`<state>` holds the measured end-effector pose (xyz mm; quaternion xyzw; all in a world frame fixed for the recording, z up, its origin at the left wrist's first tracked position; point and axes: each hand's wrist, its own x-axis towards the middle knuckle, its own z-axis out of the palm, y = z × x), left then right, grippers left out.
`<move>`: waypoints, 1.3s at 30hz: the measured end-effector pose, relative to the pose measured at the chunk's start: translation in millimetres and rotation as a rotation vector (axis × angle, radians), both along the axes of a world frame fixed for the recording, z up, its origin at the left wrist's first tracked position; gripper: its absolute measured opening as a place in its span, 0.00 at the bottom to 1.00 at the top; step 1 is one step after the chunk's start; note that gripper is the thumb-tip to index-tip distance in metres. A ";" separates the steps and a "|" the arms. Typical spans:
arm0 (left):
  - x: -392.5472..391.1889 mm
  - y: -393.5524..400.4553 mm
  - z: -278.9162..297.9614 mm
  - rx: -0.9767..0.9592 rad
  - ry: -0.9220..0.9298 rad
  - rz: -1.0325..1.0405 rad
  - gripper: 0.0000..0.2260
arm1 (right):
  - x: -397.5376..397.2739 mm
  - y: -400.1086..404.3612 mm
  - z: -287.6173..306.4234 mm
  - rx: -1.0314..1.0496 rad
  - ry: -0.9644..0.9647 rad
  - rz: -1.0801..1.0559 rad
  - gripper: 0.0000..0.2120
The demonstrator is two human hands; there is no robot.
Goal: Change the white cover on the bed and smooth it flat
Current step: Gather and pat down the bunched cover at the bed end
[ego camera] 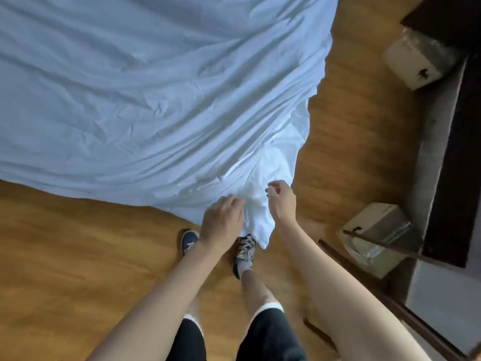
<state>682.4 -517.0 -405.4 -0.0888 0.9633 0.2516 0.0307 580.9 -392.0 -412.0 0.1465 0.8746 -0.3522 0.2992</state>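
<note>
**Half done at best: cover spread, corner still bunched**

Most of the job looks laid out but not finished. Big rumpled white fabric cover is spread wide over the bed, filling the upper left of the view, w/ long creases running diagonally across it toward the near corner. No bare mattress or frame shows, so can't tell if it's tucked or just draped. Its near edge hangs down to the brown wood-look floor, and the corner drops in a gathered bunch right at the person's feet.

Left hand lies on that bunched corner, fingers curled into the cloth, gripping it as far as I can judge. Right hand hovers just beside the bunch, fingers loosely bent, thumb and forefinger near each other; can't tell if it pinches cloth.

Left to do, by my read: pull the corner out square, tension the fabric, then smooth out the creases across the top. Two tan cardboard boxes sit off to the right, well apart from the bed.
</note>
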 end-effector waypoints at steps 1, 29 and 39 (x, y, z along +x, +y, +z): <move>-11.7 5.0 -8.8 -0.018 0.028 -0.017 0.05 | -9.2 -4.5 -11.3 -0.030 0.014 -0.056 0.12; -4.8 46.2 -78.8 -0.068 0.158 -0.128 0.08 | -38.5 31.1 -71.2 -0.666 -0.030 -0.469 0.15; 55.5 80.7 -96.7 -0.045 0.043 -0.255 0.21 | 35.0 52.0 -103.8 -0.457 -0.061 -0.540 0.24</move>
